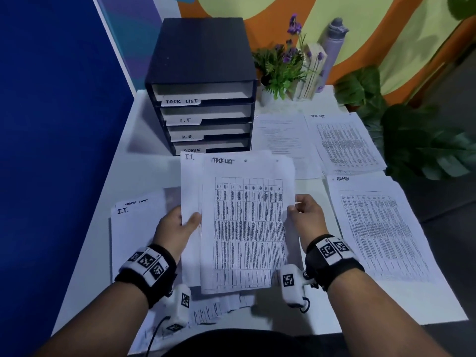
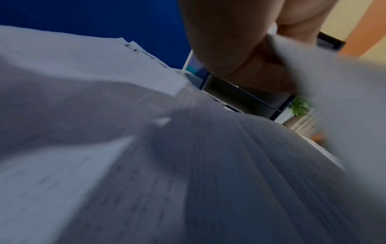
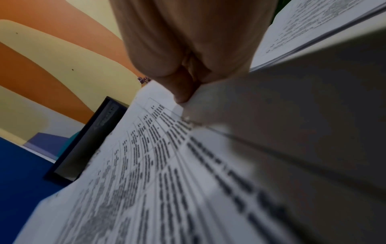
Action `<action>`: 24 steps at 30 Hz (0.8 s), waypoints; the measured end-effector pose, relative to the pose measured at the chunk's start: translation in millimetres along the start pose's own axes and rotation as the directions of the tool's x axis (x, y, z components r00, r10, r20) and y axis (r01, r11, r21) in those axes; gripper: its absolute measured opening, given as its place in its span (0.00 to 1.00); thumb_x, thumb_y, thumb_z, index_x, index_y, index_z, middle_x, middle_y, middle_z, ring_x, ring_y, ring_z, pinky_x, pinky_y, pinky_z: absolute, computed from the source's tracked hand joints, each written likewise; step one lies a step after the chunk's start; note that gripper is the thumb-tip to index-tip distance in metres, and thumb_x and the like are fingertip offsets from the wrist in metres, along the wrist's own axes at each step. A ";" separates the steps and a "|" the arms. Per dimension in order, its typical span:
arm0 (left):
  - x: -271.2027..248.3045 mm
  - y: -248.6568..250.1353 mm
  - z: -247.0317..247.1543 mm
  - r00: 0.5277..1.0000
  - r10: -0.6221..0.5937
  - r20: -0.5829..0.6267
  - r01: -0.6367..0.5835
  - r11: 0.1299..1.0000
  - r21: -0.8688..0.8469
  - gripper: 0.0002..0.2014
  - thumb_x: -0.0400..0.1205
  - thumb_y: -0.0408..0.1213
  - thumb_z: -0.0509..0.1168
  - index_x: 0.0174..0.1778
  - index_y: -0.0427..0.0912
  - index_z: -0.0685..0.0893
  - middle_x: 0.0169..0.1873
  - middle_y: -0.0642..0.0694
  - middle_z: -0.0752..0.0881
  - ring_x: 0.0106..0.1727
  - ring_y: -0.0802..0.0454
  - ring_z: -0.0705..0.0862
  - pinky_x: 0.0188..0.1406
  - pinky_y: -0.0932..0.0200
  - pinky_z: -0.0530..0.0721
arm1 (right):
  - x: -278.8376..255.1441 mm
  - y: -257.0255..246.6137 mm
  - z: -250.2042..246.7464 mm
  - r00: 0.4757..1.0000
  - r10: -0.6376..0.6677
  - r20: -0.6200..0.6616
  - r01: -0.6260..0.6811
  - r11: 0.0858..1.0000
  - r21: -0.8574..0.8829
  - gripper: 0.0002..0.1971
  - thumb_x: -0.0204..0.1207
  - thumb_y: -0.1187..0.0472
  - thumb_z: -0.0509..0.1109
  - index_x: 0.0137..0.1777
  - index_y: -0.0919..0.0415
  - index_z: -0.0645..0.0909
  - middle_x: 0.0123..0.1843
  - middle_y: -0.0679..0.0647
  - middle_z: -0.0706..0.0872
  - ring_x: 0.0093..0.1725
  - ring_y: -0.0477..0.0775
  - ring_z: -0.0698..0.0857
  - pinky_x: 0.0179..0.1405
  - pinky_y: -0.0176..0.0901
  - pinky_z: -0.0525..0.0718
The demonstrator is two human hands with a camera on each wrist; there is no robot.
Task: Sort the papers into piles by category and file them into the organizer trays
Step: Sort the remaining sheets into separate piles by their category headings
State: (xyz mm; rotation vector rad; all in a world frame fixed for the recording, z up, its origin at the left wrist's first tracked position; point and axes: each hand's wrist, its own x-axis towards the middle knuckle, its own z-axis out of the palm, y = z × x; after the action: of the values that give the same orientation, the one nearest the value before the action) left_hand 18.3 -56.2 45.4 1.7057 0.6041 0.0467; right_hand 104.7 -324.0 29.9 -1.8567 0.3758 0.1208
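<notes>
Dim head view, blurred wrist views

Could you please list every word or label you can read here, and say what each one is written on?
"TASK LIST": top organizer tray tag.
"I.T": second tray tag.
"H.R.": third tray tag.
"ADMIN": bottom tray tag, partly hidden.
"TASK LIST": front held sheet.
"I.T.": held sheet behind.
"I.T.": left pile.
"ADMIN": right pile.
"TASK LIST": far right pile, faint.
Table print on all sheets: too small to read.
</notes>
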 end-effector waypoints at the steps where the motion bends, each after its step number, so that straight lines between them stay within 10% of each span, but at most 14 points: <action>1: -0.3 -0.5 2.4 1.000 -0.001 0.009 0.001 1.000 0.019 0.08 0.82 0.33 0.69 0.54 0.48 0.85 0.48 0.58 0.89 0.51 0.61 0.87 0.52 0.63 0.81 | -1.4 -0.4 -0.5 1.000 -0.006 -0.012 0.006 1.000 0.010 0.08 0.79 0.69 0.64 0.46 0.55 0.76 0.39 0.53 0.78 0.35 0.53 0.79 0.33 0.34 0.81; 15: 14.4 -2.7 16.3 0.988 -0.032 -0.153 0.065 0.973 0.219 0.09 0.81 0.35 0.68 0.57 0.42 0.85 0.49 0.47 0.88 0.52 0.44 0.86 0.55 0.54 0.81 | 14.5 13.9 -43.1 0.998 0.035 -0.056 -0.046 0.978 -0.204 0.10 0.80 0.68 0.63 0.36 0.60 0.71 0.33 0.52 0.74 0.31 0.51 0.73 0.33 0.39 0.73; 24: 2.3 7.2 51.7 0.997 -0.035 -0.071 0.044 0.992 0.121 0.05 0.80 0.35 0.70 0.51 0.48 0.86 0.44 0.55 0.88 0.48 0.50 0.86 0.52 0.58 0.80 | 20.2 22.8 -37.3 0.995 0.077 0.056 -0.070 0.990 -0.122 0.09 0.79 0.63 0.64 0.42 0.70 0.79 0.35 0.57 0.80 0.35 0.52 0.76 0.39 0.41 0.76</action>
State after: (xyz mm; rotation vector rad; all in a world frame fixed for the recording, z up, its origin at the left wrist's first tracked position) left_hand 41.2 -102.8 39.2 1.8160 0.7039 0.0412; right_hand 112.6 -369.3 15.5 -1.9534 0.4030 0.2542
